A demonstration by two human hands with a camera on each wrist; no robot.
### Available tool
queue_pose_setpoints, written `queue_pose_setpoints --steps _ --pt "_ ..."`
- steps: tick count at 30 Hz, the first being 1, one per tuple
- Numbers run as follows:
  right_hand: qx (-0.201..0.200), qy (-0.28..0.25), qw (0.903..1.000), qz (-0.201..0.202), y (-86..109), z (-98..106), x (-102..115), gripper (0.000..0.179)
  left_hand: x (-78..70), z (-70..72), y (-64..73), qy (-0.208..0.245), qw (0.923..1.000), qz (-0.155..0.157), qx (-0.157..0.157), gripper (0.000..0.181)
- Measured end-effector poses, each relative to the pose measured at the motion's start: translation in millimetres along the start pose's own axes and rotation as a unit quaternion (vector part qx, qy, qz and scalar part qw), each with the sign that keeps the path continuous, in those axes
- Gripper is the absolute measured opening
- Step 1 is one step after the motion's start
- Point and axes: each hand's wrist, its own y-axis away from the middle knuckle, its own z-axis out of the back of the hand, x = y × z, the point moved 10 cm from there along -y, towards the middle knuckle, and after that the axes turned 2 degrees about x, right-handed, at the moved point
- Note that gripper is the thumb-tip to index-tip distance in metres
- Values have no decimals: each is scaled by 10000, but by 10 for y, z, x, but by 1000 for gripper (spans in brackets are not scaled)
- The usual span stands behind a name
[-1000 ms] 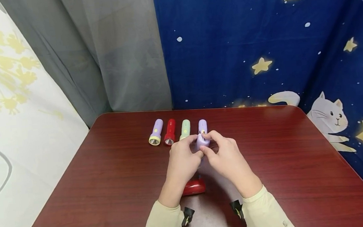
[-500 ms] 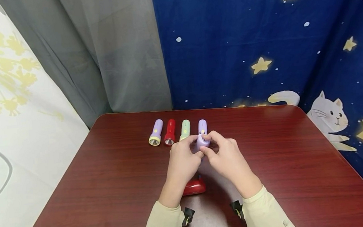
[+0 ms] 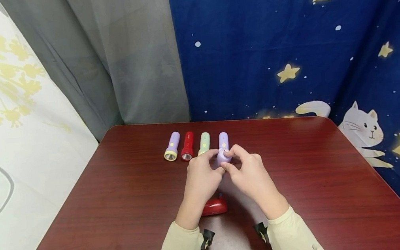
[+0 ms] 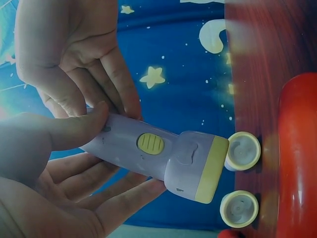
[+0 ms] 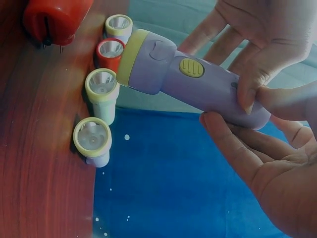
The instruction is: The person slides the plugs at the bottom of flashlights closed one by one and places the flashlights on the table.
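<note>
Both hands hold a light purple flashlight (image 3: 222, 158) above the table. It has a yellow ridged switch (image 4: 150, 144) and a yellow rim around its head (image 5: 132, 58). My left hand (image 3: 202, 178) grips the tail half of the body, its thumb on top and fingers underneath in the left wrist view. From the other side, my right hand (image 3: 250, 173) pinches the tail end between thumb and fingers. Small dark marks or openings show on the body near the right thumb. The lens of the held flashlight is turned out of sight.
At the back stand or lie a purple flashlight (image 3: 171, 145), a red one (image 3: 187, 146), a green one (image 3: 204, 141) and another purple one (image 3: 223, 139). A red device (image 3: 215, 206) with two metal pins lies nearer, on the dark red table (image 3: 129, 210).
The right index finger has shifted slightly over the tail of the held flashlight, covering more of the dark opening there. Otherwise the hands and the flashlights stay where they were.
</note>
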Motion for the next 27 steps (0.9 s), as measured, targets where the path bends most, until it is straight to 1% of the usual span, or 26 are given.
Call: queue_pose_setpoints --steps 14,22,27 --pt "58 -40 9998 -174 6 -22 -48 16 37 -13 6 27 10000 15 -1 41" --pt "54 -36 10000 -29 22 -39 -43 17 53 -14 9 37 10000 23 -17 40" --pt "57 12 9999 87 31 -56 -41 17 61 -17 16 22 10000 83 -1 40"
